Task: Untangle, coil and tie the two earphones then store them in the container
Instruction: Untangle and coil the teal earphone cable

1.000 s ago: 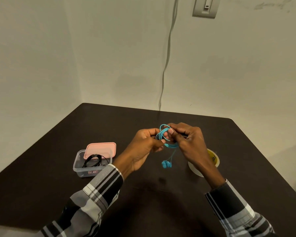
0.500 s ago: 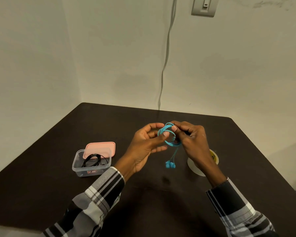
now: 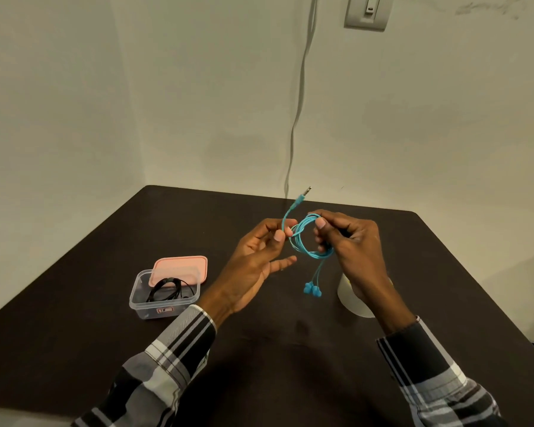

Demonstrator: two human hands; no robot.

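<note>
The right hand (image 3: 349, 241) pinches the coiled turquoise rubber-sheathed earphone cable (image 3: 305, 241) — thumb on the near side of the loops at their one-o'clock edge, fingers curled behind. The left hand (image 3: 256, 257) pinches the free plug end (image 3: 302, 194) of the same cable between thumb and forefinger at the coil's nine-o'clock side; its lower fingers are spread loose. The plug stands up toward twelve o'clock, and the two turquoise earbuds (image 3: 312, 289) dangle at six o'clock, all held in the air above the dark brown table (image 3: 105, 288).

Judging by its look, the cable is very light, limp and a little springy, so the loops would likely fan apart once the pinch eases. The best hold is across all the strands together where they bunch, with the tail wound round that point. The buds and the plug joint seem the fragile parts — better not to tug there.

At eight o'clock from the hands sits a clear rectangular plastic container (image 3: 164, 298) holding a coiled black earphone (image 3: 167, 289), with a pink lid (image 3: 179, 269) leaning on its far rim. At four o'clock a white round object (image 3: 352, 298) stands, half hidden by the right wrist.
</note>
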